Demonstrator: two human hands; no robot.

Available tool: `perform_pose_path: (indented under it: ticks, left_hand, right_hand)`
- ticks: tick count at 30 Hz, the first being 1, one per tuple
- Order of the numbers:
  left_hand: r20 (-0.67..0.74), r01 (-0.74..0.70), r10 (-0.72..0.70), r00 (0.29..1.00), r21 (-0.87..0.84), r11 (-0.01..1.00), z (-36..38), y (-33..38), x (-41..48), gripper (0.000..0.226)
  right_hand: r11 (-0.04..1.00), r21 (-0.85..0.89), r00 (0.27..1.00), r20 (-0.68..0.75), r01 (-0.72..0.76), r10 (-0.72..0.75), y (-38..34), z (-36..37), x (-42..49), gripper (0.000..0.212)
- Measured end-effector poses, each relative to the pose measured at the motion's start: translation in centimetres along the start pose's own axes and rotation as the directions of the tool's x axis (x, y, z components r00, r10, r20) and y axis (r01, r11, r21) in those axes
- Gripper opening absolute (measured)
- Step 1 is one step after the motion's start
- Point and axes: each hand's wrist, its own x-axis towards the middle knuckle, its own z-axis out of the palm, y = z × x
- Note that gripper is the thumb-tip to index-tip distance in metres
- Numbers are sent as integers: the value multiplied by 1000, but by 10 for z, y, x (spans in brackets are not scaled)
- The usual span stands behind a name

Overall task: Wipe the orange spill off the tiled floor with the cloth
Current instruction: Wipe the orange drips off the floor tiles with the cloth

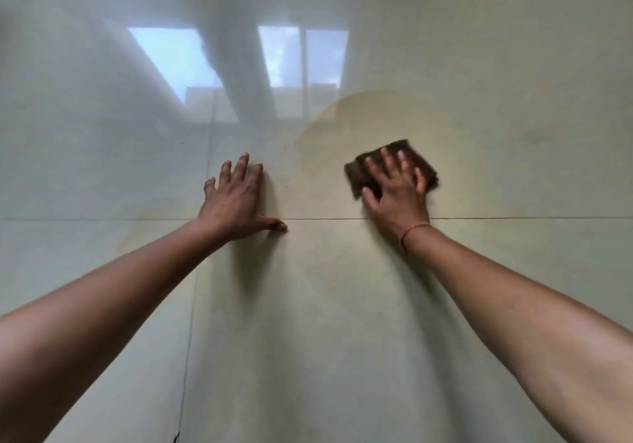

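Note:
A dark brown folded cloth lies flat on the glossy pale tiled floor. My right hand presses down on the cloth with its fingers spread over it, and a thin orange band circles that wrist. A faint orange-yellow film spreads over the tile above and to the left of the cloth, with a curved upper edge. My left hand rests flat on the floor to the left of the film, fingers apart, holding nothing.
A horizontal grout line runs under both hands, and a vertical one runs down the left side. Windows and sky are mirrored in the shiny tile at the upper left. No other objects are in view.

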Motion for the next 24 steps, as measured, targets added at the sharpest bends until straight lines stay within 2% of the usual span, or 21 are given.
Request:
perform_pose_path:
  ticks: [1,3,6,7,9,11,12,13,15,16,17,19,21,24]
  left_hand:
    - [10,25,-25,1000,-5,1000,0,-11,-3,126]
    - [25,84,-84,996,-20,996,1,-35,-15,126]
    - [16,185,-184,983,-30,982,4,-75,-41,126]
    - [24,218,-217,976,-39,975,6,-88,-50,126]
    - [43,307,-304,952,-97,947,12,-117,-75,126]
    - [69,382,-376,924,-140,913,17,-139,-102,127]
    - [74,404,-397,915,-152,902,20,-145,-112,127]
    - [78,419,-411,908,-159,894,22,-150,-120,126]
    - [67,435,-430,900,-177,883,31,-157,-136,125]
    - [52,445,-444,895,-191,875,36,-161,-143,124]
    - [48,458,-458,888,-201,866,39,-164,-150,123]
    - [62,483,-482,874,-222,847,45,-171,-166,122]
    - [80,501,-498,863,-246,829,49,-177,-182,120]
    - [78,500,-500,863,-279,820,55,-184,-198,116]
  right_hand:
    - [998,12,998,-10,-63,63,-14,0,17,62]
    - [1000,27,1000,11,-12,12,-68,10,45,62]
    - [959,37,955,90,280,-282,-161,33,31,64]
    - [923,45,916,113,382,-385,-180,42,9,64]
    - [806,57,793,150,589,-590,-186,48,-43,62]
    - [721,66,708,150,690,-690,-155,43,-58,62]
    - [738,49,728,133,673,-673,-140,40,-47,62]
    - [806,47,797,127,590,-591,-134,37,-30,62]
    - [947,35,938,127,320,-322,-161,33,7,61]
    - [967,28,959,124,254,-255,-191,37,17,62]
    - [960,20,951,132,281,-281,-226,46,17,63]
    - [865,44,845,190,501,-499,-289,66,-13,64]
    - [697,68,668,232,714,-707,-310,80,-63,63]
    - [491,76,465,226,868,-856,-260,73,-85,60]
